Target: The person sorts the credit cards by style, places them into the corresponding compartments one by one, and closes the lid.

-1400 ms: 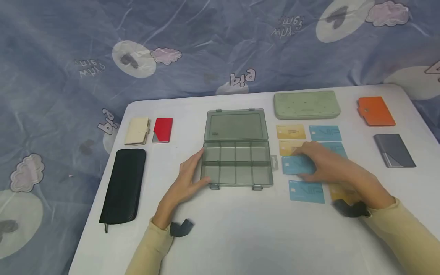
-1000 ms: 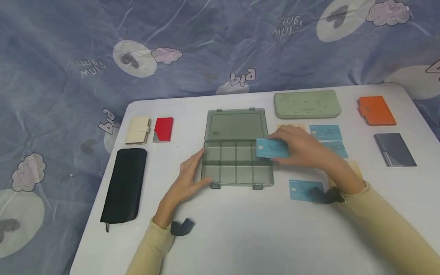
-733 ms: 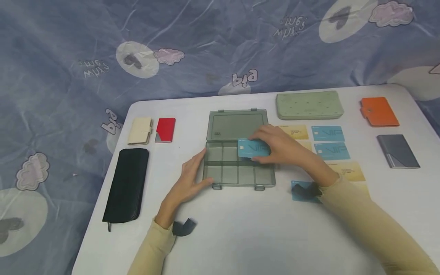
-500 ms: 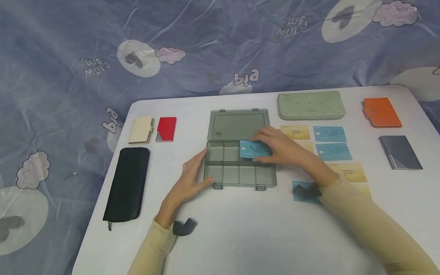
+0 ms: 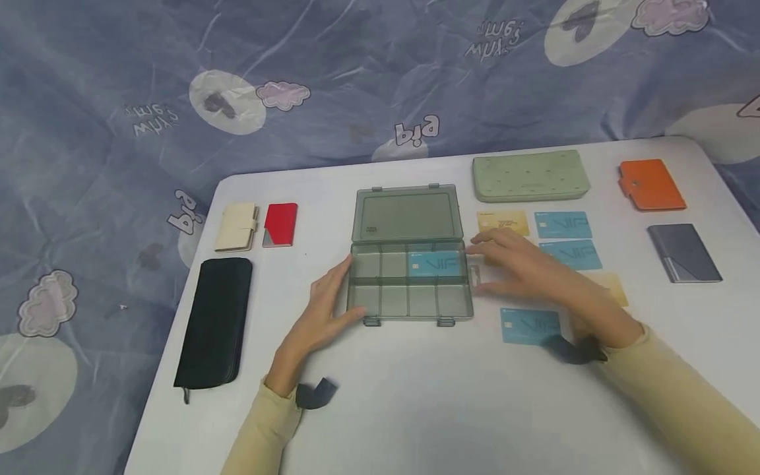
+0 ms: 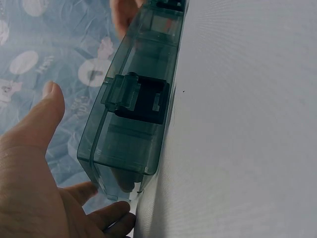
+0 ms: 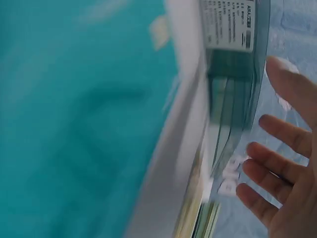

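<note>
A green-tinted compartment box (image 5: 410, 214) lies with its lid folded back on the white table. One blue VIP card (image 5: 436, 264) lies across the two back right compartments. My left hand (image 5: 323, 310) is at the box's left side, fingers extended along the end wall; the left wrist view shows the thumb raised beside the latch (image 6: 141, 98). Just off the right wall, my right hand (image 5: 528, 267) holds nothing, fingers spread apart. Beside and beneath that hand are a yellow card (image 5: 501, 223), blue cards (image 5: 563, 225) and a nearer blue card (image 5: 530, 326); the forearm partly hides other yellow cards.
Behind the cards lies a green pouch (image 5: 531, 177), with an orange card holder (image 5: 652, 185) and a grey card case (image 5: 685, 253) farther right. To the left are a cream notebook (image 5: 236, 227), a red card case (image 5: 281, 224) and a black zip wallet (image 5: 214, 323).
My right hand picked up a blue card from the right, carried it left over the box and let it go inside, then drew back right. The left hand stayed at the box.
</note>
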Motion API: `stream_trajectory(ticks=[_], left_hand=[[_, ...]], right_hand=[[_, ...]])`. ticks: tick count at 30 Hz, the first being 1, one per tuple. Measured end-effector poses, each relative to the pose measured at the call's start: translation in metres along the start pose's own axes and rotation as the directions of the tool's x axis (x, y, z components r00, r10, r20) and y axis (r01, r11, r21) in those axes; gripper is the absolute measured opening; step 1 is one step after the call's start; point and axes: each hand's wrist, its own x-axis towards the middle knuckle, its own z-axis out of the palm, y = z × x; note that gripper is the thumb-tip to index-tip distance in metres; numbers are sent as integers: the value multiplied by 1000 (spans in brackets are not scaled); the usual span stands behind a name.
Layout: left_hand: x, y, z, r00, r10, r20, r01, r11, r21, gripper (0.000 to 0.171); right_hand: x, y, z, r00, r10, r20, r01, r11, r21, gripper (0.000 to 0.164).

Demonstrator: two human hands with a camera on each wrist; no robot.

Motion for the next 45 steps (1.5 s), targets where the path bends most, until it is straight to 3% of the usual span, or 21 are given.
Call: stream_trajectory(ticks=[3,7,10,12,15,19,31,38,45], left_hand=[[0,-1,-1,1000,0,3,0,1000,2,88],[0,-3,-3,1000,1,8,-1,1000,2,89],[0,-4,-6,1000,0,9,0,1000,3,88],[0,-5,-7,1000,2,6,-2,1000,4,88],[-1,-6,-8,1000,-1,4,1,1000,0,88],[-1,-6,-6,1000,-10,3,10,1000,-7,87],[1,-4,-3,1000,0,-6,0,1000,-18,85],[2,-2,1,1000,-19,12,19,1000,-18,86],[1,-3,3,1000,-12,5,12,1000,-28,85]], right_hand=[[-28,2,-6,994,92,61,-92,996,-12,66],[-61,3,-10,960,204,190,-196,979,-64,69],[-76,5,-8,954,202,223,-183,978,-104,75],[-81,7,-5,964,167,207,-143,982,-125,78],[-83,10,-3,974,121,189,-95,985,-143,77],[-79,11,-5,975,115,191,-87,986,-145,66],[-63,2,-8,938,217,272,-179,971,-155,48],[-68,5,-8,930,262,258,-214,956,-198,59],[-65,7,-8,942,219,254,-181,970,-162,57]])
